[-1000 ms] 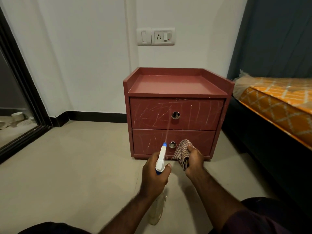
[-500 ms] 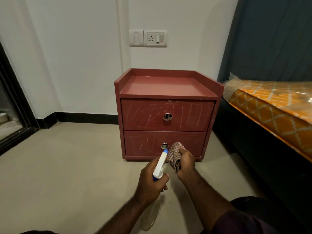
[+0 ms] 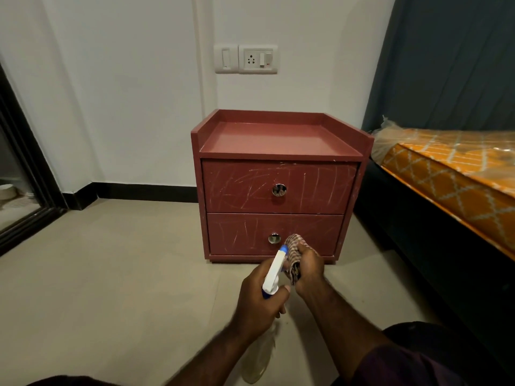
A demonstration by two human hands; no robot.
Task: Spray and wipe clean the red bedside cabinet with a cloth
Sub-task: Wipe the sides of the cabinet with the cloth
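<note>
Red bedside cabinet (image 3: 278, 156): stands on the tiled floor (image 3: 111, 274) against the white wall (image 3: 125, 107), just beside the orange mattress (image 3: 446, 168); both drawers are closed.
Soiling: pale scribble-like lines cross the upper drawer front (image 3: 239, 188) and the lower drawer front (image 3: 237, 235); it cannot be told whether these are marks or scratches.
Left grip: the left hand (image 3: 259, 299) is wrapped round the neck of the spray bottle (image 3: 274, 270); the trigger fingers are hidden. The nozzle aims at the lower drawer front, near its knob (image 3: 274, 238).
Right grip: the right hand (image 3: 309, 270) clenches a bunched checked cloth (image 3: 294, 246), held just beside the nozzle and short of the cabinet.
Step in hand: judged to be spraying of the drawer fronts; wiping not yet begun.
Hazard, misdirected spray: the cloth sits close to the spray line. A slight drift of either hand would wet the cloth and knuckles instead of the panel.
Hazard, overspray: the low aim can put liquid on the floor at the cabinet foot; wet tile would likely be slippery.
Hazard, seepage: runoff into the gap between the drawers could reach the interior if not wiped promptly.
Hazard, wiping force: firm pressure may slide the cabinet on the smooth tile. If the lines are scratches, harder rubbing will not remove them and may dull the finish.
Hazard, neighbouring surface: spray directed at the right side could mist the mattress.
</note>
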